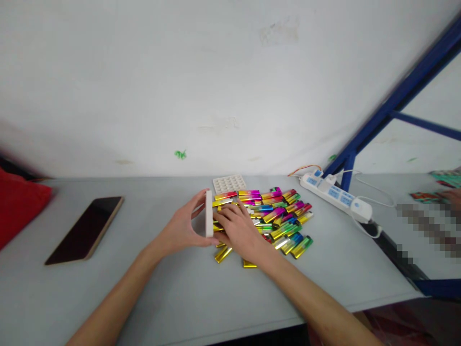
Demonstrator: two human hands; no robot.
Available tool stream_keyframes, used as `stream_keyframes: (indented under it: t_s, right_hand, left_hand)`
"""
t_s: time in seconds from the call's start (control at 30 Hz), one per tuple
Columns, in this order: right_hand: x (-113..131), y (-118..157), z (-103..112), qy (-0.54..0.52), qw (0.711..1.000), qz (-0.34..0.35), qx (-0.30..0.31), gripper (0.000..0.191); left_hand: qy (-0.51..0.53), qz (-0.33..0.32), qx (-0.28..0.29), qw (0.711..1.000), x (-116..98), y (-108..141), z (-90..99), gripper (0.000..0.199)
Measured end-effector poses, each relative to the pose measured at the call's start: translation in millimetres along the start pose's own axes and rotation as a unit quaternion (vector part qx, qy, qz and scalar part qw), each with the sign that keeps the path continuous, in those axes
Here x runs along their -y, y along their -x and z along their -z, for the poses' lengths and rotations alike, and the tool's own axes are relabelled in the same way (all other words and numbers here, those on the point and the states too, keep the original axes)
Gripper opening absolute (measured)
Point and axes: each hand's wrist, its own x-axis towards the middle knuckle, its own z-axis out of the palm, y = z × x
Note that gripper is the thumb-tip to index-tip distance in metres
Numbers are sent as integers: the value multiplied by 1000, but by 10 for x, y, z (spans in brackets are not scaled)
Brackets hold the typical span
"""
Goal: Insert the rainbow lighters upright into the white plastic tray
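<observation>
My left hand [182, 226] is closed round a white tray [209, 214], which stands upright on edge, its narrow side towards me. Close to its right face, my right hand [239, 228] reaches in with bent fingers. A gold lighter [216, 226] shows between those fingers and the tray; how far its end goes into the tray is hidden. Under and beyond my right hand lies a loose pile of shiny lighters [284, 230] in gold, pink, green, blue and red. One gold lighter [223, 254] lies at the pile's near left edge.
Behind the pile lies another white tray [229, 184] with rows of holes, near the wall. A phone [86, 230] and a red cloth-like item [21, 206] are at left. At right are a power strip [334, 194] with cables and a blue metal frame [347, 168]; another person's hand [453, 198] shows beyond.
</observation>
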Motion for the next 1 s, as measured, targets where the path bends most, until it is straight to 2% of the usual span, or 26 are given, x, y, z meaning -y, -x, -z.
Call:
stream_keyframes:
  t_s: [0.13, 0.53, 0.87, 1.0]
  right_hand:
    - [-46, 3, 18, -1, 1000, 24, 10, 30]
    - [-74, 0, 18, -9, 1000, 24, 11, 35]
    - [-93, 0, 31, 3, 1000, 9, 8, 25]
    - [-77, 7, 41, 1, 1000, 2, 9, 26]
  left_hand:
    - [4, 1, 18, 1000, 10, 11, 20, 134]
    - [26, 9, 32, 999, -13, -1, 69, 133]
    - [4, 13, 14, 1000, 23, 11, 174, 134]
    - [-34, -2, -27, 999, 59, -3, 252, 133]
